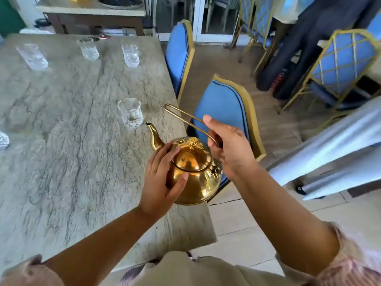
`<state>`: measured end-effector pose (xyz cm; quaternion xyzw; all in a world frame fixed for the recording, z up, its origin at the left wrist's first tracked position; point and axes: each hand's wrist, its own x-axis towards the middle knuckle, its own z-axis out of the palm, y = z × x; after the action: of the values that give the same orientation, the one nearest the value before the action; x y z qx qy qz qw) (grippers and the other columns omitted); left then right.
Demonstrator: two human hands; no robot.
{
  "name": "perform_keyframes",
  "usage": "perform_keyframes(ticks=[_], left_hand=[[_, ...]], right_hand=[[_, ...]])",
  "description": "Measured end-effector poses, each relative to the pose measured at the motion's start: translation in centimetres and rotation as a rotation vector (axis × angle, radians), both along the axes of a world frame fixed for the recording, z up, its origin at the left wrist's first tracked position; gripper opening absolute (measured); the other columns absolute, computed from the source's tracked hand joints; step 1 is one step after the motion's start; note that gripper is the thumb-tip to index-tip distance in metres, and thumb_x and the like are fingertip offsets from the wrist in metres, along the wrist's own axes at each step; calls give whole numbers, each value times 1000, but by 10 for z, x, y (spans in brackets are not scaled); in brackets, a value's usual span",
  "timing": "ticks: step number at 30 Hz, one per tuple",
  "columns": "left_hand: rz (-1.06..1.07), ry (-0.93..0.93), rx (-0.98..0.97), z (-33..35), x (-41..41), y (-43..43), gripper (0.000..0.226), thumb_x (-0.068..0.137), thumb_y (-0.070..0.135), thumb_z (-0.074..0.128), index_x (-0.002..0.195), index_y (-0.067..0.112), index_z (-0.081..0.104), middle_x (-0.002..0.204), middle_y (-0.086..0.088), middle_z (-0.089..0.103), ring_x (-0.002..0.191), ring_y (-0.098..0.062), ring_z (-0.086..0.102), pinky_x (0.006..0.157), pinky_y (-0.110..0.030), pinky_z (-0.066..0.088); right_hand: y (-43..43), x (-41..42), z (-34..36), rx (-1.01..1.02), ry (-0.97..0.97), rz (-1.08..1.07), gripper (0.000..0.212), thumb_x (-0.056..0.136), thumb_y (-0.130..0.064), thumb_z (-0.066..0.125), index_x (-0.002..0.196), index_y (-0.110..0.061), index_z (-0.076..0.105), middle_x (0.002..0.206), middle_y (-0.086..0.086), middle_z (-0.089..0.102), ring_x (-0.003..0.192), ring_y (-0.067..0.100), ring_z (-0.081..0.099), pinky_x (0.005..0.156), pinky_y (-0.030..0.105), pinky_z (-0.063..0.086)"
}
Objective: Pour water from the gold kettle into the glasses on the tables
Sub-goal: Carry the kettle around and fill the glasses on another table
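The gold kettle [193, 174] is at the right edge of the grey marble table [68, 141], its spout aimed at the nearest glass [131, 112]. My left hand [162, 180] cups the kettle's left side, fingers against the lid. My right hand [228, 145] grips the thin wire handle, which is tilted towards the far left. The nearest glass looks clear and stands just beyond the spout tip. Three more cut glasses [33, 56] [88, 48] [131, 55] line the far side, and part of another glass [3, 140] shows at the left edge.
Two blue chairs with gold frames [179, 56] [226, 108] are pushed against the table's right side. More blue chairs [340, 65] and a person's dark trousers [305, 44] are at the right. A white cloth-covered table edge [329, 149] juts in. A wooden table [92, 11] stands beyond.
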<state>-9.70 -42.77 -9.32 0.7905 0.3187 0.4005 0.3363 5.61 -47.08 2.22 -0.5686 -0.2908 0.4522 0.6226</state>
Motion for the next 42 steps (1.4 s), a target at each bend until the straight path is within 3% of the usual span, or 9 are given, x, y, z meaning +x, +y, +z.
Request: perform_keyframes(ticks=[7, 17, 23, 27, 37, 42], left_hand=[[194, -2, 8, 18, 26, 0, 51, 88, 41, 50, 136, 27, 41, 145, 23, 28, 139, -18, 31, 111, -52, 33], [580, 80, 57, 38, 75, -22, 51, 89, 41, 48, 131, 14, 49, 141, -3, 45, 130, -24, 45, 104, -53, 39], [761, 182, -20, 55, 100, -36, 57, 87, 52, 46, 132, 17, 49, 141, 0, 47, 120, -9, 46, 100, -25, 38], [834, 213, -16, 58, 107, -33, 57, 85, 54, 46, 131, 20, 50, 138, 3, 49, 115, -2, 46, 96, -17, 34], [931, 283, -20, 72, 129, 7, 53, 88, 53, 49, 133, 26, 47, 140, 3, 48, 120, -4, 42, 101, -28, 36], [928, 348, -90, 82, 151, 47, 51, 89, 47, 54, 134, 25, 46, 133, 1, 52, 118, -18, 51, 99, -36, 43]], right_hand=[[32, 34, 9, -13, 38, 173, 46, 86, -35, 63, 50, -13, 46, 33, -8, 43, 27, 6, 23, 38, 18, 17], [66, 70, 18, 16, 109, 476, 48, 84, -29, 67, 39, -17, 56, 42, 2, 43, 24, 6, 23, 32, 19, 12], [78, 85, 25, 19, 110, 640, 47, 84, -27, 67, 42, -17, 49, 38, -4, 48, 25, 4, 26, 29, 15, 15], [93, 90, 22, 12, 144, 701, 52, 84, -27, 67, 35, -17, 53, 37, -5, 49, 25, 4, 27, 28, 16, 16], [152, 109, 26, 28, 155, 803, 51, 82, -33, 67, 35, -19, 57, 40, -7, 51, 27, 2, 30, 29, 15, 19], [197, 132, 24, 29, 139, 846, 50, 82, -34, 67, 35, -19, 58, 42, -7, 53, 27, 2, 32, 29, 15, 18]])
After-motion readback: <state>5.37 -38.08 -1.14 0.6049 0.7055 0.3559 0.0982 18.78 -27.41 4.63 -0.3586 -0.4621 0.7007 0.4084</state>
